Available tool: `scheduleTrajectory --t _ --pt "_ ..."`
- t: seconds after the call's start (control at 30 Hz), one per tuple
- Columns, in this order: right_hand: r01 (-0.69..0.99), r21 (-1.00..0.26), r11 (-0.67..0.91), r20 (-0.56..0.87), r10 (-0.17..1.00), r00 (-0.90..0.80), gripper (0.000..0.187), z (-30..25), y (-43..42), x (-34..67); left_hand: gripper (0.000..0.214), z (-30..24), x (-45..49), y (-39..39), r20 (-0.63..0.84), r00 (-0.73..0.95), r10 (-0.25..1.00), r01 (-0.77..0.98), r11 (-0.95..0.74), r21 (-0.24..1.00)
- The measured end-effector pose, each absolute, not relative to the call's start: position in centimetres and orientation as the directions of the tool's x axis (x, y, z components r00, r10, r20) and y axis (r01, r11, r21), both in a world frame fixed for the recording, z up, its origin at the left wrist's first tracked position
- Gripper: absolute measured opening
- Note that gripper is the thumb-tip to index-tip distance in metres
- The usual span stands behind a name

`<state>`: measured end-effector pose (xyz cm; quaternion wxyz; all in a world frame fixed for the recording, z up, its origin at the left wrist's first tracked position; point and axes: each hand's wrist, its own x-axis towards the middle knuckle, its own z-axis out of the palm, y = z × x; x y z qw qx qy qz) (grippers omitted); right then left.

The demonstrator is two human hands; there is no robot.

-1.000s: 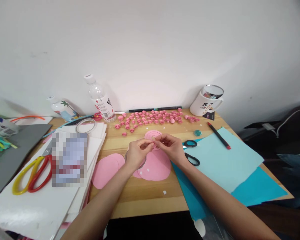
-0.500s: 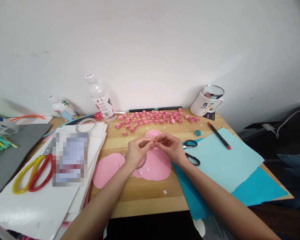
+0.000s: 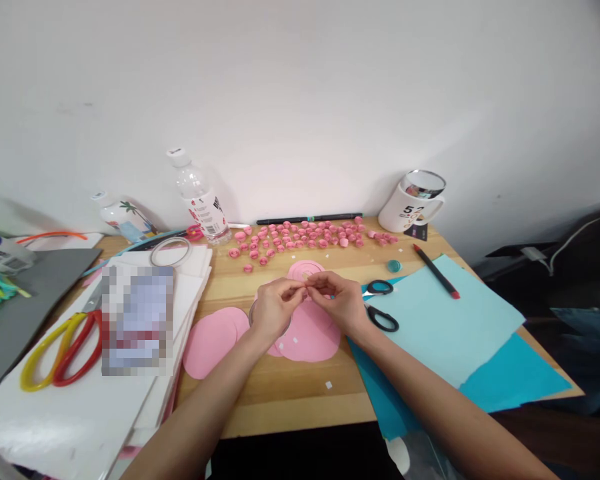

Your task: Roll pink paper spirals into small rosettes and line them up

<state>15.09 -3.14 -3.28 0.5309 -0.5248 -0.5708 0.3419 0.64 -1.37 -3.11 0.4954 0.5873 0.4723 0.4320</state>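
Note:
My left hand (image 3: 275,308) and my right hand (image 3: 339,299) meet over the middle of the table, fingertips pinched together. Between them is a small piece of pink paper (image 3: 306,288), mostly covered by the fingers. Just behind the fingertips lies a pink paper spiral (image 3: 305,269). Below my hands are large pink paper circles (image 3: 314,337), and another pink paper circle (image 3: 210,343) lies to the left. A roll of tape (image 3: 253,317) is partly hidden by my left hand. Many small rolled pink paper flowers (image 3: 305,235) are spread out behind.
Black-handled scissors (image 3: 383,319) lie right of my hands, near light blue paper (image 3: 445,320) and a black-and-red pen (image 3: 436,270). A mug (image 3: 414,203) and a bottle (image 3: 203,200) stand by the wall. Red-and-yellow scissors (image 3: 80,347) rest on white paper (image 3: 80,427) at left.
My fingertips have shifted slightly around the small paper, still pinched together. The whole view has moved a little; the things on the table stay where they were.

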Motion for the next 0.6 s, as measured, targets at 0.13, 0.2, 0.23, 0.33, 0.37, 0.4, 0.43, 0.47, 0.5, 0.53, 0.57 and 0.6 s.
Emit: scheduleTrajectory --t 0.13,0.2,0.23,0.33,0.37,0.4,0.43,0.47,0.5,0.53,0.57,0.6 --pt "0.3 -0.926 0.229 0.277 0.953 0.126 0.013 -2.8 -3.4 14.9 0.027 -3.1 0.8 -1.5 0.053 0.177 0.983 0.151 -0.08 0.985" --pt "0.347 -0.905 0.246 0.302 0.946 0.118 0.012 -2.8 -3.4 14.9 0.03 -2.9 0.8 -1.5 0.056 0.169 0.984 0.174 -0.086 0.981" --pt "0.37 -0.894 0.254 0.313 0.943 0.11 0.011 -2.8 -3.4 14.9 0.029 -2.7 0.8 -1.6 0.06 0.169 0.984 0.183 -0.091 0.979" --pt "0.442 -0.849 0.29 0.358 0.931 0.077 0.013 -3.2 -3.4 15.0 0.023 -2.1 0.9 -1.6 0.065 0.175 0.982 0.197 -0.099 0.975" --pt "0.47 -0.829 0.304 0.378 0.923 0.068 0.013 -3.3 -3.3 15.0 0.021 -1.9 0.9 -1.7 0.066 0.174 0.983 0.202 -0.102 0.974" --pt "0.492 -0.811 0.316 0.393 0.918 0.059 0.013 -3.3 -3.3 15.0 0.019 -1.8 0.9 -1.7 0.069 0.173 0.983 0.209 -0.105 0.972" --pt "0.501 -0.804 0.319 0.399 0.915 0.058 0.013 -3.4 -3.3 15.0 0.018 -1.8 1.0 -1.7 0.072 0.173 0.982 0.221 -0.11 0.969" --pt "0.494 -0.813 0.308 0.39 0.918 0.068 0.012 -3.4 -3.3 15.0 0.018 -1.9 1.0 -1.7 0.079 0.174 0.982 0.237 -0.12 0.964" --pt "0.469 -0.836 0.285 0.365 0.927 0.089 0.011 -3.3 -3.3 14.9 0.019 -2.0 1.0 -1.7 0.089 0.179 0.98 0.257 -0.134 0.957" --pt "0.428 -0.867 0.254 0.331 0.937 0.114 0.009 -3.3 -3.4 14.8 0.019 -2.1 1.1 -1.7 0.101 0.186 0.977 0.28 -0.151 0.948" --pt "0.38 -0.898 0.223 0.293 0.946 0.137 0.008 -3.2 -3.4 14.7 0.02 -2.2 1.1 -1.7 0.115 0.196 0.974 0.302 -0.172 0.938" --pt "0.333 -0.923 0.194 0.257 0.953 0.157 0.007 -3.1 -3.5 14.6 0.02 -2.2 1.1 -1.8 0.134 0.204 0.97 0.321 -0.196 0.927"
